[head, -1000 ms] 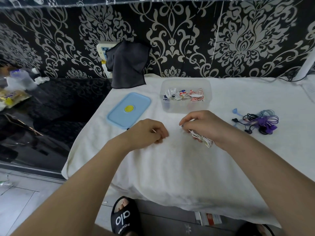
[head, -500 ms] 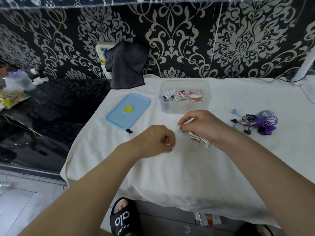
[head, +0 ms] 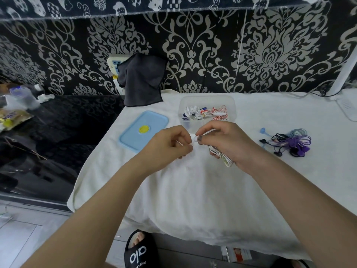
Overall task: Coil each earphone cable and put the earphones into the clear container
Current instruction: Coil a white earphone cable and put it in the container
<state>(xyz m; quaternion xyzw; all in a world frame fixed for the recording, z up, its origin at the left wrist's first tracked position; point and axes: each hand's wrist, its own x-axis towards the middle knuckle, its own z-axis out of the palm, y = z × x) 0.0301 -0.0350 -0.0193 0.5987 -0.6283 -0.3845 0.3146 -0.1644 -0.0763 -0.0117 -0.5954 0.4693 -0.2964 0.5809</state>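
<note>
My right hand [head: 229, 144] grips a coiled white earphone cable [head: 222, 156], whose loops stick out below the palm. My left hand [head: 170, 146] pinches the cable's free end close to the right thumb, over the white cloth. Just behind my hands stands the clear container [head: 230, 101], holding several coiled white, blue and red-striped earphones. A tangled bunch of purple, blue and black earphones [head: 289, 143] lies on the cloth to the right.
The container's light blue lid [head: 144, 130] with a yellow spot lies left of it. A dark cloth [head: 142, 80] hangs at the wall behind. A black glossy table [head: 58, 132] stands left. The white table's front edge [head: 173, 225] is near my feet.
My left hand has moved right and up, closing the gap to my right hand. The two hands now meet at the cable's end. The right hand stayed nearly still.
</note>
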